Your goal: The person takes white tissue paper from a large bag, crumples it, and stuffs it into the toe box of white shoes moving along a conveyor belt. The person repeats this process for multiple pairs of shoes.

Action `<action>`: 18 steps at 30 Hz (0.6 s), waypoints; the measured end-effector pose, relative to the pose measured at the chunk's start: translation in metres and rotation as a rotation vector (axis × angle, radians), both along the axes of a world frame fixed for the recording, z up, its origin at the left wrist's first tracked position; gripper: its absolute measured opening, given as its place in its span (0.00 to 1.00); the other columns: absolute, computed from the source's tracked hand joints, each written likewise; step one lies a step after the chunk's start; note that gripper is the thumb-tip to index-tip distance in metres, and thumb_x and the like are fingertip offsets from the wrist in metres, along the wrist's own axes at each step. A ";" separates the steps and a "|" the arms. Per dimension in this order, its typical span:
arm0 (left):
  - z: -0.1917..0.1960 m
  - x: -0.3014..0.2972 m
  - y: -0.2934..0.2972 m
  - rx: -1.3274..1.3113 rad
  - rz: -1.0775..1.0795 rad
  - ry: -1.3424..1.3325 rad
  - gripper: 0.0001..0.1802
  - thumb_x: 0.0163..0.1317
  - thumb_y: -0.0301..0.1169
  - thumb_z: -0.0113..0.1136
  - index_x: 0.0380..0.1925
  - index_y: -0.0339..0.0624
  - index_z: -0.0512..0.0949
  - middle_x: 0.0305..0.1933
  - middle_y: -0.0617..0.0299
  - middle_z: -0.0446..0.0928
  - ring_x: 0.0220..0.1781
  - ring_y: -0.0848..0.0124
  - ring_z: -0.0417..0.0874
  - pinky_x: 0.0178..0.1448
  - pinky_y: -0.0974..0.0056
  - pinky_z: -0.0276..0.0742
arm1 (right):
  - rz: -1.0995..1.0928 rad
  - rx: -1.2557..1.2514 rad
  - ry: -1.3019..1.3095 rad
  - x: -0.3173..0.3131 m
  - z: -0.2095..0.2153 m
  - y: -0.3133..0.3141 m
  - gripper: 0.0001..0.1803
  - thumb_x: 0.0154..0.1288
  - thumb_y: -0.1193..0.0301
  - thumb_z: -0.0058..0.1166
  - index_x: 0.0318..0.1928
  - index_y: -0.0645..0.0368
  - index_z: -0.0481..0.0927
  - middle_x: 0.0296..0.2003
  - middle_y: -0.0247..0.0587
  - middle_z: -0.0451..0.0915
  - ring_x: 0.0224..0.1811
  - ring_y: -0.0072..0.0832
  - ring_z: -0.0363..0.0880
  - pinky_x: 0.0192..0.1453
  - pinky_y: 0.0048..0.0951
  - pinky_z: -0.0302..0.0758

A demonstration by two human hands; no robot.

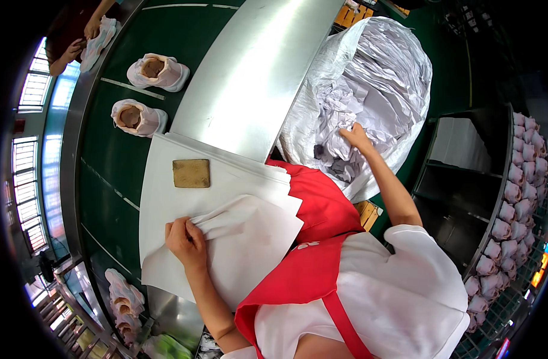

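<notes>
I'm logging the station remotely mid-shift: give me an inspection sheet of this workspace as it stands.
Surface: green conveyor belt beside a bare metal table.
Job's things: stack of white paper sheets, top sheet bunched; big bag of crumpled white paper.
Clutter: brown square pad lying on the stack.
Grippers: left hand pinches the top sheet; right hand reaches into the bag's paper, grip unclear.
Cables: nothing seen.
Surroundings: two white shoes on the belt; another person's hands at a shoe; rack of wrapped shoes on the right.

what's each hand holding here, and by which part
Left hand pinches the top paper sheet at its gathered left edge. Right hand reaches into crumpled paper in the big bag; its grip cannot be told.
</notes>
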State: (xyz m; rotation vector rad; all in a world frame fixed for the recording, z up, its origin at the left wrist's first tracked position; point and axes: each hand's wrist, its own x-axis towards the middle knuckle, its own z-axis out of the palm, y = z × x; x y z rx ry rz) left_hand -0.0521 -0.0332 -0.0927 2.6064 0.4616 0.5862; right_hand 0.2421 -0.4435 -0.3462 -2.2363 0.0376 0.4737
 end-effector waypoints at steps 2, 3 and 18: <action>-0.005 -0.004 -0.001 -0.005 0.027 -0.013 0.05 0.56 0.20 0.48 0.26 0.34 0.74 0.20 0.54 0.68 0.24 0.60 0.66 0.28 0.59 0.62 | 0.042 0.102 0.191 -0.003 0.068 0.014 0.19 0.47 0.61 0.57 0.34 0.65 0.79 0.25 0.35 0.77 0.28 0.23 0.73 0.33 0.29 0.71; -0.004 -0.002 -0.001 -0.003 0.025 -0.027 0.04 0.55 0.20 0.50 0.25 0.34 0.74 0.19 0.55 0.68 0.23 0.60 0.66 0.28 0.59 0.62 | -0.005 0.178 0.218 0.002 0.055 -0.003 0.19 0.47 0.62 0.56 0.35 0.66 0.79 0.26 0.36 0.77 0.30 0.22 0.73 0.35 0.27 0.71; 0.004 0.007 0.002 0.033 -0.043 -0.130 0.07 0.44 0.19 0.53 0.16 0.42 0.67 0.15 0.58 0.66 0.18 0.59 0.68 0.29 0.59 0.64 | 0.832 0.241 0.183 -0.114 0.080 0.260 0.13 0.60 0.70 0.45 0.42 0.58 0.80 0.35 0.51 0.81 0.36 0.44 0.80 0.43 0.38 0.75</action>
